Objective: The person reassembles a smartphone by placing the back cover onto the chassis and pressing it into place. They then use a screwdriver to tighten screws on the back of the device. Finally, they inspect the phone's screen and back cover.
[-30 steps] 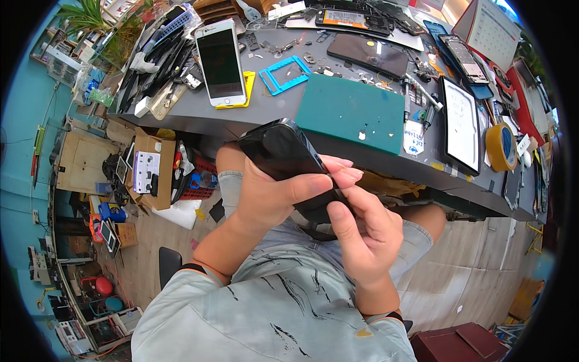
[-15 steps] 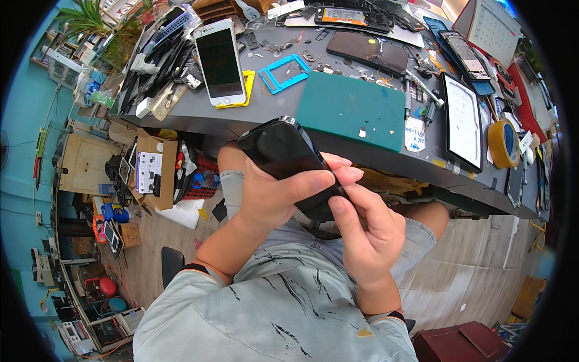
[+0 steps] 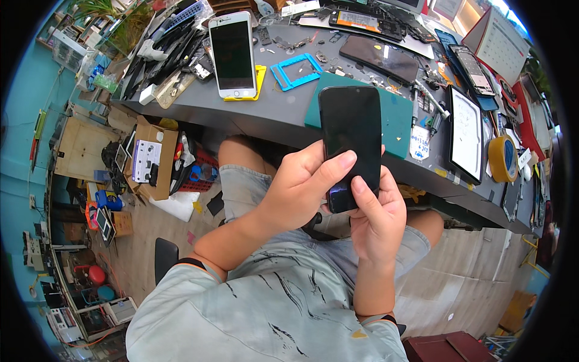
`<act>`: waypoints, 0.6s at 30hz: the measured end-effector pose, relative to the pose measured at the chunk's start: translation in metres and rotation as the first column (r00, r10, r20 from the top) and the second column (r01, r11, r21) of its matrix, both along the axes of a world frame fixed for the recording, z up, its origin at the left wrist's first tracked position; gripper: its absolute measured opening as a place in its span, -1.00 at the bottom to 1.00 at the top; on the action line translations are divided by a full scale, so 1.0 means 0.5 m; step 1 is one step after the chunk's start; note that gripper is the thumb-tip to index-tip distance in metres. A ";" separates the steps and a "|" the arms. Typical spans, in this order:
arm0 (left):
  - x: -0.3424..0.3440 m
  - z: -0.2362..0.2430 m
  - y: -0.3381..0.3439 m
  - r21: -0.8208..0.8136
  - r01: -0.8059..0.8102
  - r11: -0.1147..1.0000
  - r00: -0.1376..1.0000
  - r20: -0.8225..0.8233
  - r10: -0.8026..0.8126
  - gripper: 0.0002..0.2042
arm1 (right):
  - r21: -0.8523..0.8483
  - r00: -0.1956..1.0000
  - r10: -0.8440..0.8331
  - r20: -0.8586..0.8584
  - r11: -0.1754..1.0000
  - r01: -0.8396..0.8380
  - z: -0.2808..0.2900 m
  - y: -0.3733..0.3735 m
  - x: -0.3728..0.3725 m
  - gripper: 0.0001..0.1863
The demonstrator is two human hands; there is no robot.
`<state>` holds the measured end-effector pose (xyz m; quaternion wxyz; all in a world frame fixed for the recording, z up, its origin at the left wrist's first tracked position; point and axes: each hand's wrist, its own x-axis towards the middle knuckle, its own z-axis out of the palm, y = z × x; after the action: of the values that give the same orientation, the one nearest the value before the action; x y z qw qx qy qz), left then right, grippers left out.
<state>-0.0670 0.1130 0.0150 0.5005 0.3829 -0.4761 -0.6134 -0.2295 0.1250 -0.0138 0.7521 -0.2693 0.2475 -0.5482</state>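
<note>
A black smartphone (image 3: 350, 123) is held upright over my lap, its dark screen facing me. My left hand (image 3: 301, 184) wraps its left side, thumb lying across the lower screen. From the right, my right hand (image 3: 380, 211) grips the lower edge, with its thumb on the glass near the other thumb. A small purplish glow shows low on the screen. The fingers behind the phone are mostly hidden. Just beyond it lies a green mat (image 3: 395, 123), partly covered by the phone.
On the grey workbench (image 3: 265, 114) a white phone (image 3: 233, 57) leans on a yellow stand (image 3: 260, 78). Nearby are a blue plastic frame (image 3: 297, 71), another dark phone (image 3: 379, 57), screwdrivers (image 3: 435, 120), a yellow tape roll (image 3: 503, 158) and scattered small parts. A cardboard box (image 3: 160, 175) stands below left.
The phone has turned from a tilted, edge-on pose to upright with its screen toward me, shifting right and up. My right hand has moved from its side edge to the lower front.
</note>
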 end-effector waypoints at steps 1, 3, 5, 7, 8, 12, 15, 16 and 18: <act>0.003 0.004 0.001 0.028 0.005 1.000 0.998 0.058 -0.007 -0.58 | 0.050 0.999 0.025 0.032 0.998 -0.027 0.004 -0.002 -0.002 -0.55; 0.000 -0.006 -0.002 -0.003 0.003 1.000 0.995 0.102 -0.002 -0.59 | 0.001 1.000 0.011 -0.005 1.000 -0.011 0.001 -0.003 0.004 -0.50; -0.001 -0.018 -0.002 -0.032 0.001 0.999 0.992 0.128 0.003 -0.60 | -0.001 0.999 -0.013 -0.046 1.000 0.013 0.001 -0.003 0.009 -0.42; -0.001 -0.024 -0.003 -0.049 0.001 0.999 0.990 0.139 0.005 -0.61 | -0.009 0.999 0.019 -0.042 1.000 -0.020 -0.002 -0.007 0.003 -0.43; -0.001 -0.026 -0.004 -0.052 0.002 0.999 0.990 0.141 0.005 -0.62 | -0.013 0.999 0.035 -0.039 0.999 -0.035 -0.003 -0.008 0.001 -0.44; -0.002 -0.021 -0.002 -0.004 0.015 1.000 0.990 0.137 -0.015 -0.63 | -0.002 1.000 0.010 -0.030 1.000 -0.010 -0.004 -0.008 0.004 -0.44; -0.004 -0.027 -0.002 -0.014 0.002 1.000 0.994 0.110 0.000 -0.62 | -0.013 1.000 0.001 -0.028 1.000 -0.001 -0.014 -0.006 0.006 -0.46; -0.005 -0.024 -0.003 -0.012 0.000 1.000 0.994 0.107 0.001 -0.62 | -0.023 0.999 0.004 -0.036 1.000 -0.005 -0.016 -0.007 0.005 -0.47; -0.005 -0.011 -0.004 0.009 -0.011 1.000 0.997 0.081 0.010 -0.61 | -0.027 1.000 0.005 -0.031 1.000 -0.006 -0.012 -0.006 0.006 -0.49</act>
<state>-0.0692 0.1112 0.0097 0.4821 0.4123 -0.4911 -0.5971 -0.2266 0.1222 -0.0198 0.7459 -0.2887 0.2509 -0.5453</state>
